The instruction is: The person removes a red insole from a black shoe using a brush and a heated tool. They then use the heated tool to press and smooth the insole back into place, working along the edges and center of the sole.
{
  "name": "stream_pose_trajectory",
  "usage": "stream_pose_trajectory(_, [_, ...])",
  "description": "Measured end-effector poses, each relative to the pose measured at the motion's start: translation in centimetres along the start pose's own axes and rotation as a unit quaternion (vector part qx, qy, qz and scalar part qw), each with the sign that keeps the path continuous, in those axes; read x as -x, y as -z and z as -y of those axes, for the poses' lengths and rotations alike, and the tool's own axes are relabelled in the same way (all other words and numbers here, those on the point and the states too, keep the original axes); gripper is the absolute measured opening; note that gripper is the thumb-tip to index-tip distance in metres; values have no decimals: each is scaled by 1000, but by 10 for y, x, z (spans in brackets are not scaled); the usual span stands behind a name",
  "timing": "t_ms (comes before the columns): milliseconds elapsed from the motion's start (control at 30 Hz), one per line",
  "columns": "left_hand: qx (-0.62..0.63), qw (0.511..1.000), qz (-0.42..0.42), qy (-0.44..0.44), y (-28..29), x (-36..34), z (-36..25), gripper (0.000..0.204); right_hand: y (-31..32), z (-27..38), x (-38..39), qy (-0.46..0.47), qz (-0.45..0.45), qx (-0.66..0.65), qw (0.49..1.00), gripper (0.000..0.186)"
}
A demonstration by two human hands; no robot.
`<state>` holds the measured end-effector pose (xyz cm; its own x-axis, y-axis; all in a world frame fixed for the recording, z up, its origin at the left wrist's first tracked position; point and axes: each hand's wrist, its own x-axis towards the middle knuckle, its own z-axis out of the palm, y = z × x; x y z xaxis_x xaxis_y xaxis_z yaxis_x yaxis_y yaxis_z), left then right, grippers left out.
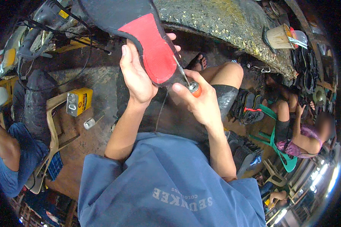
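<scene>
A large black shoe sole [115, 17] with a red lining piece [159, 60] at its heel end is held up in front of me. My left hand [137, 77] is closed around its narrow part, with the thumb on the near side and fingertips showing past the far edge. My right hand [202, 98] grips the orange handle of an awl-like tool [195, 90], whose kind I cannot tell for sure. Its thin metal shaft lies along the right edge of the red piece. Whether the tip presses into the sole is unclear.
Ahead is a crusted bench edge [219, 26] with a stained bucket [278, 37]. At left are a yellow can [80, 101], a small jar [89, 123] and a seated person [15, 151]. Sandals [250, 108], a green chair [274, 143] and another person [305, 138] are right.
</scene>
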<state>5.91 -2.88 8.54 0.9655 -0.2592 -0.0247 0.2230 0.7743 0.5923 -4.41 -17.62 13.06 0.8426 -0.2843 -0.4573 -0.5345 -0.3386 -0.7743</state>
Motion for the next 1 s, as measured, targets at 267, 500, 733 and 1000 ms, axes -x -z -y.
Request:
stream_pose_trajectory(267, [29, 995, 8, 91, 9, -4, -9, 67, 6, -7, 5, 19, -6, 32, 999, 64])
stream_pose_trajectory(500, [7, 995, -1, 98, 19, -3, -22, 62, 8, 2, 10, 48, -1, 138, 989, 62])
stream_pose_trajectory(733, [-75, 995, 42, 41, 25, -6, -28, 65, -1, 19, 14, 40, 3, 221, 975, 60])
stream_pose_trajectory(1000, [-73, 996, 54, 28, 19, -5, -29, 62, -5, 27, 6, 42, -4, 265, 963, 62])
